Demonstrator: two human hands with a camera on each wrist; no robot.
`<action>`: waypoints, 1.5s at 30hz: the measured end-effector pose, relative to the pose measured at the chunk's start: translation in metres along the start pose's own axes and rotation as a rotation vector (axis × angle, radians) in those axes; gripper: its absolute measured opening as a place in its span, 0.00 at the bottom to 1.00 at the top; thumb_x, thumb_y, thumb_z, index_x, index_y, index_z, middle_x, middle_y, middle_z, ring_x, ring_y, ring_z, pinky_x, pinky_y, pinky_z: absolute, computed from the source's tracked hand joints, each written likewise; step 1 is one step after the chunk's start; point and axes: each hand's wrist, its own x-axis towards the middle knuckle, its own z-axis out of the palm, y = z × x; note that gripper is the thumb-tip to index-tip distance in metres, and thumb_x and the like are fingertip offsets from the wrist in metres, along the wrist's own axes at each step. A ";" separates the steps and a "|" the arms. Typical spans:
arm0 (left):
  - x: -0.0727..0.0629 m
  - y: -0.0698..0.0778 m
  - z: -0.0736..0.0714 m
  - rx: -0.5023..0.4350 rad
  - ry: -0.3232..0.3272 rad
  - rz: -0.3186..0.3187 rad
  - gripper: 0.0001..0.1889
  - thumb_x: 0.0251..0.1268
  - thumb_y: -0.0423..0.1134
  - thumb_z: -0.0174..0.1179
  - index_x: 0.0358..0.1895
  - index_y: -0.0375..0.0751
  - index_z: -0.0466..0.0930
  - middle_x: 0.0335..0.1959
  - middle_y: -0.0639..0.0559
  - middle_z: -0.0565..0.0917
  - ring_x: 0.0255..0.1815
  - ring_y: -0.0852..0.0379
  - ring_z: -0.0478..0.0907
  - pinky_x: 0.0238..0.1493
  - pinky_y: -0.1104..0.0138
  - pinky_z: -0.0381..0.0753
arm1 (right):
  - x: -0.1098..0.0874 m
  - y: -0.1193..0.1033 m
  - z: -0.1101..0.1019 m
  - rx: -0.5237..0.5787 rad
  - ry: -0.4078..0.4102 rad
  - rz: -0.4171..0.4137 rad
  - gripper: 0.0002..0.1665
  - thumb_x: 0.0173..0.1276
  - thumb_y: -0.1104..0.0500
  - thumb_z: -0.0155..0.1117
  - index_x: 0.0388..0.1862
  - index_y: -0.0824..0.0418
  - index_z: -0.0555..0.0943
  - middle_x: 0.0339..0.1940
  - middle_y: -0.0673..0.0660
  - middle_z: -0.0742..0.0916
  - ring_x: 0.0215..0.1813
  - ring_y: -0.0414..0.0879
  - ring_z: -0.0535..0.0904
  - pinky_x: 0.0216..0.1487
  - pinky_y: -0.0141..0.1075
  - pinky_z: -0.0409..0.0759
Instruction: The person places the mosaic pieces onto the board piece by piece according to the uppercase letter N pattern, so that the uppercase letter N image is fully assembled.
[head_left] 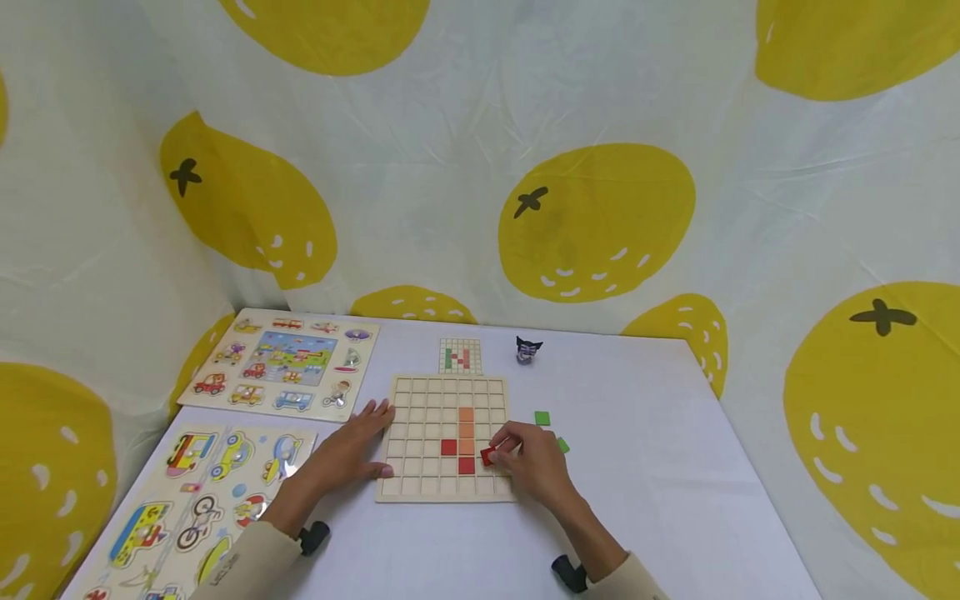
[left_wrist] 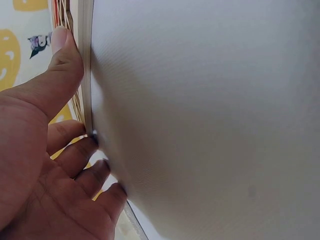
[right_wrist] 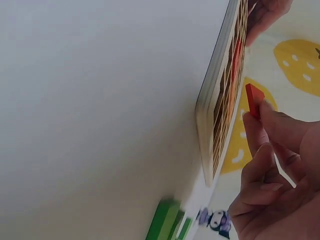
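Note:
A wooden grid board point(head_left: 420, 492) lies on the white table. Three orange tiles point(head_left: 467, 430) stand in a column on it, with one red tile point(head_left: 448, 447) to their left and another red tile point(head_left: 466, 466) below them. My right hand point(head_left: 536, 462) pinches a loose red square tile point(right_wrist: 254, 100) between thumb and fingertips, over the board's right side. In the right wrist view that tile is held clear of the grid. Against the board's left edge rests my left hand point(head_left: 348, 450), fingers spread and thumb on the rim point(left_wrist: 86, 65).
Green tiles point(head_left: 542, 417) lie right of the board. Behind it are a small printed grid card point(head_left: 460, 357) and a dark figurine point(head_left: 527, 350). Two wooden vehicle puzzles, one far point(head_left: 255, 321) and one near point(head_left: 303, 442), cover the left side. A lemon-print curtain point(head_left: 420, 192) hangs behind.

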 end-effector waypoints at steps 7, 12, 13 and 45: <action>0.000 -0.001 0.001 -0.004 0.000 -0.001 0.54 0.55 0.48 0.81 0.83 0.34 0.61 0.86 0.37 0.60 0.88 0.34 0.52 0.85 0.38 0.57 | 0.015 -0.015 0.020 0.044 -0.053 0.025 0.08 0.63 0.58 0.82 0.36 0.52 0.87 0.25 0.46 0.86 0.34 0.42 0.80 0.33 0.34 0.75; 0.000 0.000 0.001 -0.007 0.001 0.003 0.54 0.54 0.48 0.81 0.83 0.34 0.62 0.85 0.36 0.61 0.88 0.34 0.52 0.85 0.38 0.56 | 0.024 -0.024 0.033 0.013 -0.062 0.068 0.09 0.63 0.57 0.82 0.34 0.51 0.86 0.23 0.45 0.85 0.31 0.41 0.80 0.31 0.35 0.76; 0.000 0.000 0.001 -0.009 0.000 0.000 0.54 0.54 0.48 0.81 0.83 0.34 0.61 0.85 0.36 0.61 0.88 0.34 0.52 0.85 0.38 0.56 | 0.026 -0.025 0.034 0.006 -0.062 0.072 0.09 0.64 0.57 0.82 0.34 0.50 0.86 0.24 0.45 0.85 0.31 0.41 0.80 0.31 0.35 0.76; 0.002 -0.003 0.001 -0.014 0.007 0.016 0.54 0.55 0.49 0.81 0.82 0.34 0.62 0.85 0.35 0.61 0.87 0.32 0.53 0.84 0.36 0.58 | 0.059 -0.055 0.071 -0.087 -0.053 0.056 0.12 0.64 0.52 0.81 0.30 0.47 0.83 0.21 0.45 0.82 0.27 0.41 0.77 0.26 0.36 0.71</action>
